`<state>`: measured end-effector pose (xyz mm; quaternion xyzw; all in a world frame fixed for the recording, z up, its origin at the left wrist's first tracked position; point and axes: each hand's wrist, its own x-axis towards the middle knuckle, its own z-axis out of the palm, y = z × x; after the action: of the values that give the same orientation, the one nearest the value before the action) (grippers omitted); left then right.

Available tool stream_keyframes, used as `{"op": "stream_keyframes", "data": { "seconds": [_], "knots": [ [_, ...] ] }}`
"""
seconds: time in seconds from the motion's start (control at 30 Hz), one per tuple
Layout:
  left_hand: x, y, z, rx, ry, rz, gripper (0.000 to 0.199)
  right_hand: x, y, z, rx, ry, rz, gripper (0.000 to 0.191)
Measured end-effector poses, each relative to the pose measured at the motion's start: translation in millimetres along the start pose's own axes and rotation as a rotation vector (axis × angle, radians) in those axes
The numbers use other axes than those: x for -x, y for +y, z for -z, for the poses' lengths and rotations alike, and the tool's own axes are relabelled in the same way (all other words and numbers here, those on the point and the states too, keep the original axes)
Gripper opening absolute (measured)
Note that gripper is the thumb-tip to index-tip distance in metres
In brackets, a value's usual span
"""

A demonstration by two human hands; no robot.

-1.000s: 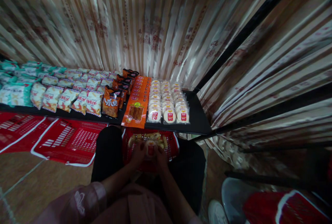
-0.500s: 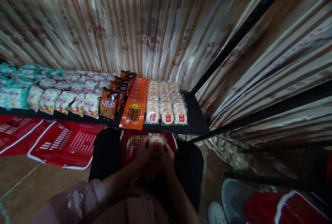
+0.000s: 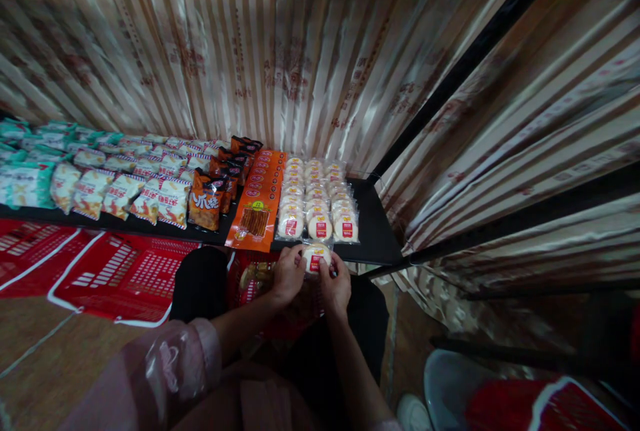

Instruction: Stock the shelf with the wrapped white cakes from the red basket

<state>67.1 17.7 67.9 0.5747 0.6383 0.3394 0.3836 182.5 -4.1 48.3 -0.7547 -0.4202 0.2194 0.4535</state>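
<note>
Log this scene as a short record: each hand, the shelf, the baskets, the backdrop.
Left hand: on the left edge of a wrapped round cracker
Right hand: on its right edge
Black shelf: three columns of similar crackers, orange snack packet, orange-and-black bags, white bags, teal-and-white bags
Baskets: red baskets, white handles
Backdrop: striped curtain

This looks like a shop or snack stall, though dim light leaves its full extent uncertain. A low black shelf (image 3: 377, 224) runs from the middle toward 9 o'clock, carrying sealed goods sorted by kind: teal-and-white bags (image 3: 27, 184) at 9, pale printed bags (image 3: 173, 200) nearer the middle, then dark-orange bags (image 3: 205, 201), a flat orange packet (image 3: 253, 201) and rows of clear-wrapped white rounds (image 3: 320, 226). Red plastic shopping baskets (image 3: 140, 274) sit around 8 o'clock, on a tiled floor (image 3: 30, 351); a striped curtain (image 3: 225, 51) hangs behind, at 12.
</note>
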Motion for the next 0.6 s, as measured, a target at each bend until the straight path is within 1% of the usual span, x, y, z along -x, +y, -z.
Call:
{"op": "stream_keyframes", "data": {
  "seconds": [0.1,0.23,0.33,0.47,0.6],
  "knots": [
    [-8,15,-3.0,-0.067,0.013,-0.017,0.034,-7,-8,2,0.028,0.038,0.046,0.063],
    [-17,33,-2.9,-0.128,0.044,-0.06,0.034,-17,-13,2,0.101,0.067,0.127,0.069],
    [-25,42,-3.0,-0.154,0.024,-0.033,0.034,-25,-13,1,0.187,0.082,0.203,0.067],
    [-34,46,-6.1,-0.196,0.023,-0.013,0.033,-33,-10,-5,0.258,0.075,0.313,0.062],
    [-42,44,-10.2,-0.241,0.025,-0.001,0.03,-37,-3,-13,0.287,0.058,0.347,0.06]
  ]
}}
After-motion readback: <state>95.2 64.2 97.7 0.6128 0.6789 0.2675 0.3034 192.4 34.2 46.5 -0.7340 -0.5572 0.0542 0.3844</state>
